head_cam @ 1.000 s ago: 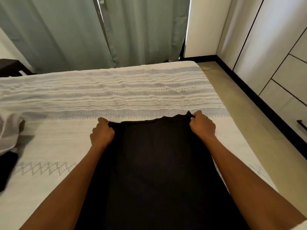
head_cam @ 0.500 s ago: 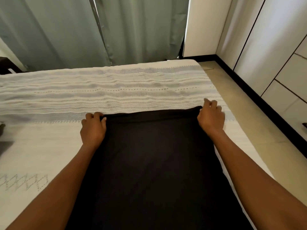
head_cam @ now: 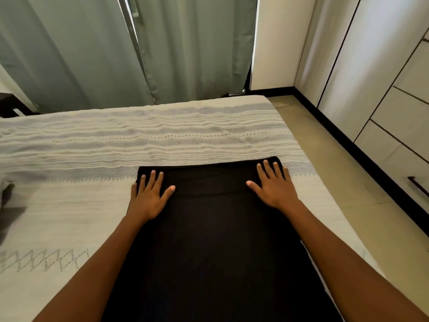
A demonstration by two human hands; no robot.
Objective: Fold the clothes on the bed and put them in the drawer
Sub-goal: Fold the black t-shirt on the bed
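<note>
While my left hand (head_cam: 148, 201) and right hand (head_cam: 276, 189) are pressing flat, fingers spread, on the black cloth (head_cam: 209, 240), it is looking soft, light and floppy; I am planning to pinch its far corners.

Garment (head_cam: 218, 240) on bed (head_cam: 69, 205)

Both hands let go of the far edge of the black garment (head_cam: 209, 240), which they gripped a second ago. The left hand (head_cam: 148, 196) and right hand (head_cam: 276, 187) now lie flat on it with fingers spread, and that edge lies straighter and farther up the bed (head_cam: 69, 205).
</note>
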